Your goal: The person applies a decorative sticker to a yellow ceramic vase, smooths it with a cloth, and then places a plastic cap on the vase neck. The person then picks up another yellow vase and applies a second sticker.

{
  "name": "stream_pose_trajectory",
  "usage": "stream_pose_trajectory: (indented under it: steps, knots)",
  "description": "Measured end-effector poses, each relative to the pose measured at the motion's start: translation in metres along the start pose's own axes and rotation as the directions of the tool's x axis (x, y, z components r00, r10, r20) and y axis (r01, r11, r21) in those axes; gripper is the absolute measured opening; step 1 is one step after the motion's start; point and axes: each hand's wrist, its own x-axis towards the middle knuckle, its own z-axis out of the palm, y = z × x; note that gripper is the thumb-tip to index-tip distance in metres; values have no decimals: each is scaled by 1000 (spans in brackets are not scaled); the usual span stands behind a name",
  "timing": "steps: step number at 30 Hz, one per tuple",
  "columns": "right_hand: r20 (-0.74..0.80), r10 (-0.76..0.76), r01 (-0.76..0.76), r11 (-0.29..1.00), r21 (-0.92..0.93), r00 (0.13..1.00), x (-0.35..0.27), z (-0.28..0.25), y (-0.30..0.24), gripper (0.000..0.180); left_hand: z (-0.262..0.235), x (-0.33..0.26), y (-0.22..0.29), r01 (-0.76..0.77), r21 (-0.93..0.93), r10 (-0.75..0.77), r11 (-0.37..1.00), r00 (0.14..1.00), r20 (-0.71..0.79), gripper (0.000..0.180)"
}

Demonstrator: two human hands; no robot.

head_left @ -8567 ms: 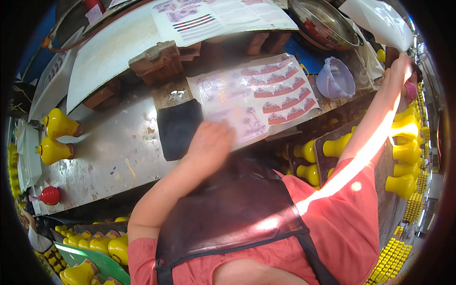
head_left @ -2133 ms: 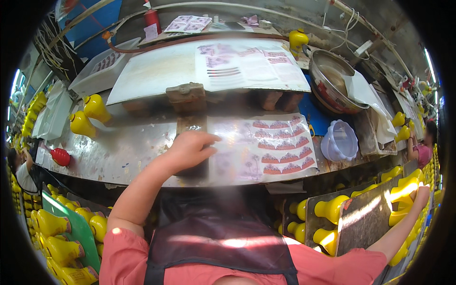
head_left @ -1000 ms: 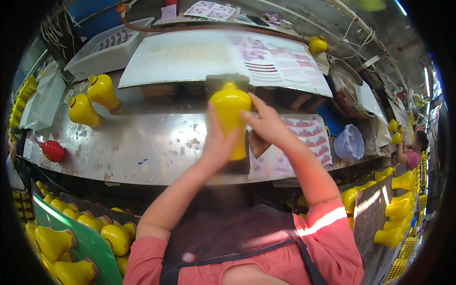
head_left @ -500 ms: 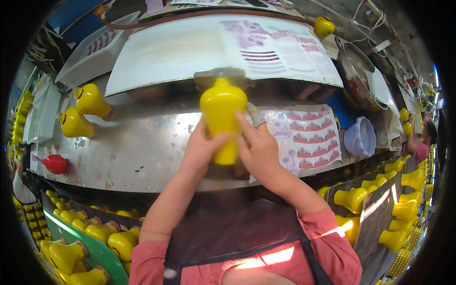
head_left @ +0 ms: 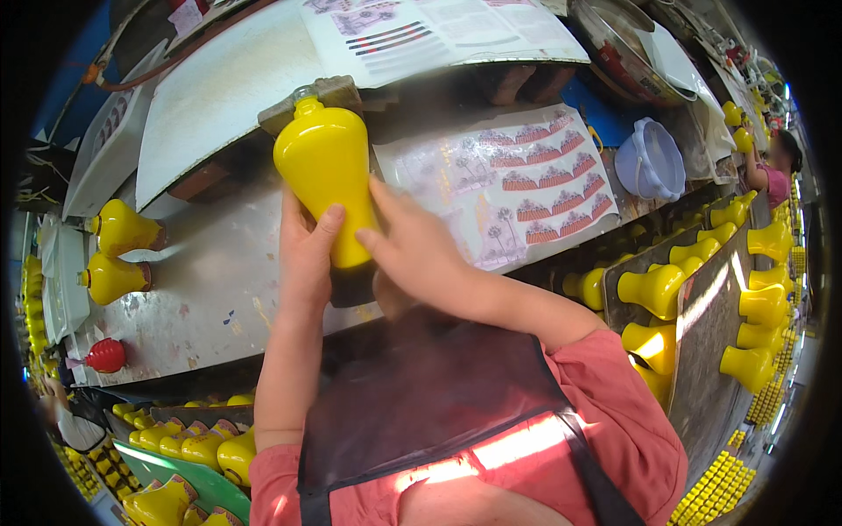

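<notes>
A glossy yellow bottle (head_left: pixel 324 162), with a narrow clear-looking neck, lies tilted before me. Its neck end rests at a brown block (head_left: pixel 338 93) near the board's front edge. My left hand (head_left: pixel 305 245) grips its lower left side, thumb laid across the front. On the other side my right hand (head_left: pixel 410 245) is closed against the lower body, its fingers slightly blurred and partly hidden. Beside that hand lies a sheet of printed decals (head_left: pixel 474 188), with rows of curved red and purple bands.
Two yellow bottles (head_left: pixel 123 254) and a red ribbed container (head_left: pixel 106 355) sit at left. A lilac bucket (head_left: pixel 650 160) stands right, near a round pan (head_left: pixel 627 53). A white board (head_left: pixel 254 79) spans the back. Racks of yellow bottles (head_left: pixel 653 289) flank me; another person (head_left: pixel 776 167) is far right.
The view has swung, so the table now slants and its things sit differently. The bottle appears farther left and tilted. Both hands stay on it, the right one shifted along its side.
</notes>
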Motion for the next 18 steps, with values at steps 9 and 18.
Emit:
stream_pose_trajectory:
  steps: [9, 18]
  knots:
    - [81, -24, 36, 988, -150, 996, -17, -12, -21, 64, 8, -8, 13, 13, 115, -7, 993, 998, -57, 74]
    - [60, -42, 40, 999, 29, 997, -6, -1, -5, 74, 9, -2, 6, -73, 95, 75, 993, 997, -19, 86]
